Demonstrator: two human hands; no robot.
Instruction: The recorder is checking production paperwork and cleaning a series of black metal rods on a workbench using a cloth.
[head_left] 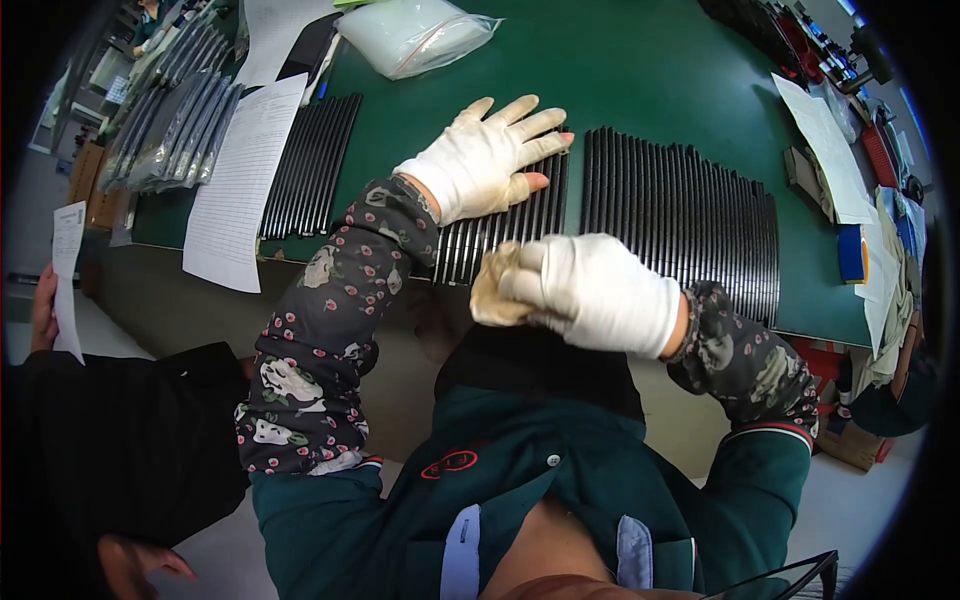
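Note:
My left hand (492, 157), in a white glove with bare fingertips, lies flat and spread on a row of thin black strips (500, 230) set side by side on the green table (640, 80). My right hand (585, 290), also gloved, is closed around a yellowish cloth (492, 290) held at the near end of those strips. A second, wider row of black strips (680, 215) lies just to the right of my hands.
Another row of black strips (310, 165) lies to the left beside a printed sheet (240, 180). A clear plastic bag (415, 35) sits at the back. Papers (825, 145) and small items are at the right edge. A person's hand (45, 310) holds a paper at far left.

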